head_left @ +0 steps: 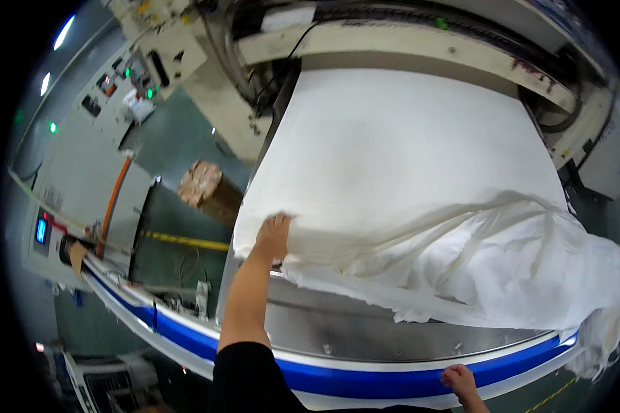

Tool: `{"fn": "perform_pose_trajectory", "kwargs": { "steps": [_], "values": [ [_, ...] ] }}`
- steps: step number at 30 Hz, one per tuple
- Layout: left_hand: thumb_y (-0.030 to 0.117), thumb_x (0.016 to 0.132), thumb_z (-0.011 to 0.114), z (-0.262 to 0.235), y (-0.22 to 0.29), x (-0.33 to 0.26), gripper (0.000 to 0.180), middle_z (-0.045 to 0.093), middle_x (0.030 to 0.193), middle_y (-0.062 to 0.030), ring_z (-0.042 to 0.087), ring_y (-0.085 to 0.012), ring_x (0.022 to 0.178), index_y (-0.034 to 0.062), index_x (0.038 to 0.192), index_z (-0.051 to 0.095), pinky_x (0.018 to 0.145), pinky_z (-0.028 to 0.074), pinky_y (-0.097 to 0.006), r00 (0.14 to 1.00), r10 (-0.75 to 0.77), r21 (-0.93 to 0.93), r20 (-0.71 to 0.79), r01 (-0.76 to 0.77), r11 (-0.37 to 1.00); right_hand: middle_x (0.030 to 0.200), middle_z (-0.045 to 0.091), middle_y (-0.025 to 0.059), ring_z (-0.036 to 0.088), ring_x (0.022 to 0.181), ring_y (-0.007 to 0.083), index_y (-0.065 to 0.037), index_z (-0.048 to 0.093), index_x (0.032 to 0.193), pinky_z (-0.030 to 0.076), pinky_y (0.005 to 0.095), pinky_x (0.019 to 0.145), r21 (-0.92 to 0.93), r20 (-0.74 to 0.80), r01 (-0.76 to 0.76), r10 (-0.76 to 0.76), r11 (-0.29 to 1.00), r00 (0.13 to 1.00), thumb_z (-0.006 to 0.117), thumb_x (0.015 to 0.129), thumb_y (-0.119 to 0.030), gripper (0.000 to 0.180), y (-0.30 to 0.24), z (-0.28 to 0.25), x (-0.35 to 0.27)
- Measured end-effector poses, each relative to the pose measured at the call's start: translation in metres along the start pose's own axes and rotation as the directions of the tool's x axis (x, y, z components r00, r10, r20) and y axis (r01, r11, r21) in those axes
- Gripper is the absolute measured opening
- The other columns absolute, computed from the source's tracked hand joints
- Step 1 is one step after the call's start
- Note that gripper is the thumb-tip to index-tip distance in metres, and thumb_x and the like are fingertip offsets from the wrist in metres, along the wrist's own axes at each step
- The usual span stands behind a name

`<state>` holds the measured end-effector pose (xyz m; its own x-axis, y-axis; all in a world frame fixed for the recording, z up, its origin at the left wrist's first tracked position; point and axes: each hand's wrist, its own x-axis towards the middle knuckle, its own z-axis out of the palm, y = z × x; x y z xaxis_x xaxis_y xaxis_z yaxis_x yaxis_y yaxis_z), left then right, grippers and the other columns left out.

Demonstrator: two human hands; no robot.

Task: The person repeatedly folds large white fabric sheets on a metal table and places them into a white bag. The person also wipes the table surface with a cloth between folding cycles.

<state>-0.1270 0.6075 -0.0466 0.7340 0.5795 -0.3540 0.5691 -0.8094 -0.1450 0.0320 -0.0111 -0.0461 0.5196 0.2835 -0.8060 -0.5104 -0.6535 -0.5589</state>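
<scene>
A wide white fabric sheet (406,138) runs out from under the machine's beam and covers the flat bed. Its near right part is bunched into loose folds (496,261) that hang over the right corner. At the sheet's near left edge, my left hand (274,235) has its fingers curled on the cloth, gripping it; the fingertips are partly hidden. My right hand (459,380) is low at the right, by the blue band of the front rail (372,378). Its fingers are curled in, with nothing visible in them and apart from the fabric.
A bare metal bed strip (344,327) lies between the fabric and the rail. Across the back runs the machine's cream beam (406,45). To the left stand a brown cylindrical roll (203,186), a grey cabinet (83,186) with a small screen, and yellow tape (186,239) on the green floor.
</scene>
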Motion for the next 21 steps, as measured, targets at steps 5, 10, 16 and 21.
{"fn": "perform_pose_trajectory", "kwargs": {
  "steps": [5,10,16,21],
  "values": [
    [0.024,0.067,0.070,-0.009,0.002,-0.008,0.066,0.047,0.122,-0.0169,0.046,-0.0290,0.117,-0.0006,0.122,0.042,0.103,0.030,-0.041,0.996,0.058,0.241,-0.073,-0.039,0.970,0.081,0.066,0.0093,0.065,0.070,0.0159,0.001,0.058,0.095,0.050,0.0262,0.057,-0.042,-0.001,0.057,-0.057,0.997,0.998,0.061,0.084,-0.013,0.017,0.008,-0.008,-0.004],
    [0.019,0.070,0.065,-0.076,0.006,-0.055,0.053,0.051,0.112,-0.0133,0.050,-0.0280,0.103,0.0019,0.117,0.047,0.091,0.036,-0.040,0.864,0.221,0.354,-0.453,-0.053,0.934,0.084,0.066,0.0104,0.063,0.073,0.0154,0.003,0.057,0.105,0.050,0.0275,0.064,-0.106,0.141,0.156,-0.141,0.982,0.980,0.065,0.084,-0.022,0.034,0.004,-0.008,0.009],
    [0.016,0.074,0.061,-0.221,0.091,-0.123,0.033,0.054,0.103,-0.0037,0.055,-0.0196,0.092,0.0117,0.107,0.056,0.081,0.039,-0.036,0.381,0.524,0.566,-0.762,-0.001,0.824,0.128,0.049,0.0183,0.052,0.116,0.0310,-0.005,0.034,0.136,0.044,0.0430,0.096,0.483,0.442,0.022,-0.266,0.875,0.857,0.061,0.090,-0.036,0.062,-0.098,0.013,0.063],
    [0.016,0.080,0.066,-0.299,0.166,-0.216,0.019,0.055,0.101,0.0034,0.057,-0.0153,0.090,0.0223,0.095,0.057,0.079,0.036,-0.035,-0.077,0.713,0.693,-0.697,0.183,0.697,0.143,0.038,0.0091,0.038,0.128,0.0308,-0.013,0.035,0.140,0.032,0.0484,0.105,0.823,0.532,-0.224,-0.573,0.521,0.624,0.037,0.088,-0.067,0.075,-0.222,0.029,0.043]
  ]
}}
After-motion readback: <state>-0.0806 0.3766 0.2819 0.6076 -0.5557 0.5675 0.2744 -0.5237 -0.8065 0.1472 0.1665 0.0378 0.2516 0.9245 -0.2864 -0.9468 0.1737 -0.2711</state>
